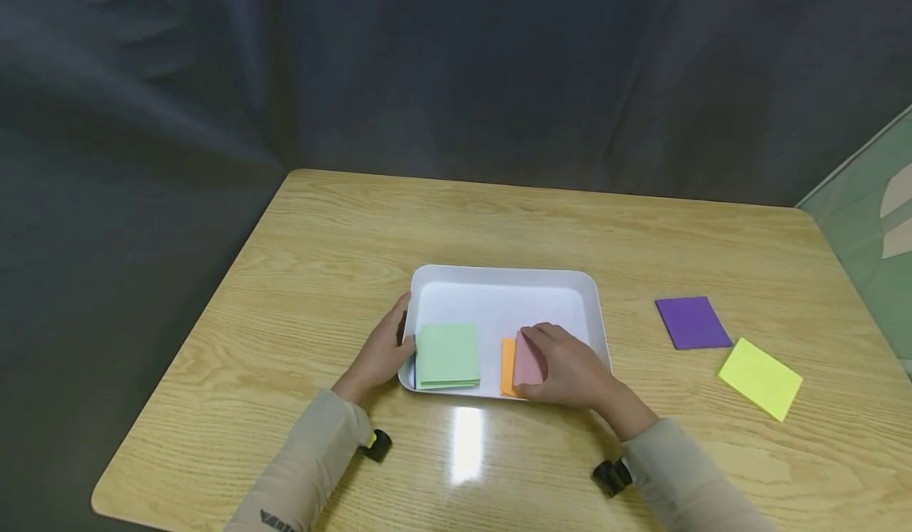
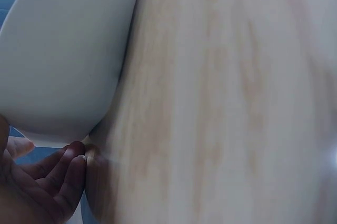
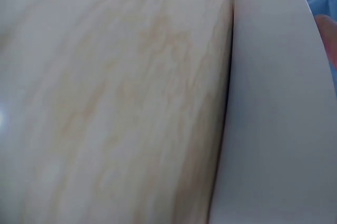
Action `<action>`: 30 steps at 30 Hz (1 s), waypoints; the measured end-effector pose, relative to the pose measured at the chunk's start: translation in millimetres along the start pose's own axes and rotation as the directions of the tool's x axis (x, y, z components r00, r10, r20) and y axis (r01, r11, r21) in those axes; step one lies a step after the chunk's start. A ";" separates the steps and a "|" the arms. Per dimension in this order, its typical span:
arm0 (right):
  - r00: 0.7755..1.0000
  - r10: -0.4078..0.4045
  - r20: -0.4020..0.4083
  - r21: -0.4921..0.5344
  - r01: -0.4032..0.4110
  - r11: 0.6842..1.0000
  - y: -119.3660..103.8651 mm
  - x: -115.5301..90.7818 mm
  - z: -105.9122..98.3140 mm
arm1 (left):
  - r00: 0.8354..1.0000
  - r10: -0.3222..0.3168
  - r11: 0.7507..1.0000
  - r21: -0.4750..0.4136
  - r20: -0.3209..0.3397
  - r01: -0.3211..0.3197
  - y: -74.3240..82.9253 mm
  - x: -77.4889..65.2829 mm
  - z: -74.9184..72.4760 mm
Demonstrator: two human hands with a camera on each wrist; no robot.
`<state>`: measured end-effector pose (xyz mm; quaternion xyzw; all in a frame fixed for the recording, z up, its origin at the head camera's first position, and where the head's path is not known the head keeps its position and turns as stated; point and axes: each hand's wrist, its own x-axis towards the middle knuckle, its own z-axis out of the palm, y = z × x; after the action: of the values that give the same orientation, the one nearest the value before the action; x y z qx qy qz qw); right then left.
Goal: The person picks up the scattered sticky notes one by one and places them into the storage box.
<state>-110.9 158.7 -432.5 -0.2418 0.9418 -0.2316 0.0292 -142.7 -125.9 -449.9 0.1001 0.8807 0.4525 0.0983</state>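
While the right hand [image 1: 570, 369] pinches the pink note [image 1: 526, 362], which partly hides the orange note [image 1: 507, 367] inside the tray [image 1: 492, 301] gripped by the left hand [image 1: 381, 350], a sideways push could perhaps slide both notes crooked.

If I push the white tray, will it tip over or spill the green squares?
The white tray probably won't tip: it is wide and low. It would likely slide, since the table looks smooth and shiny. Its raised walls should keep the green squares inside.
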 end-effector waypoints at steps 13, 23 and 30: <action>0.998 -0.023 0.052 0.035 0.021 0.999 -0.7 4.1 3.0 | 1.000 -0.004 1.000 0.015 0.001 0.004 0.4 -1.6 0.2; 0.995 -0.088 0.052 0.056 0.085 0.995 0.2 8.6 7.8 | 1.000 -0.016 1.000 0.001 0.009 0.016 1.7 -1.6 0.2; 0.992 -0.102 0.071 0.049 0.099 0.994 0.6 10.6 9.0 | 1.000 -0.010 1.000 0.014 -0.001 0.010 0.1 -1.1 -0.4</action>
<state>-118.9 150.4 -440.3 -0.2966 0.9212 -0.2451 0.0574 -141.8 -126.5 -449.5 0.0963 0.8843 0.4459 0.0995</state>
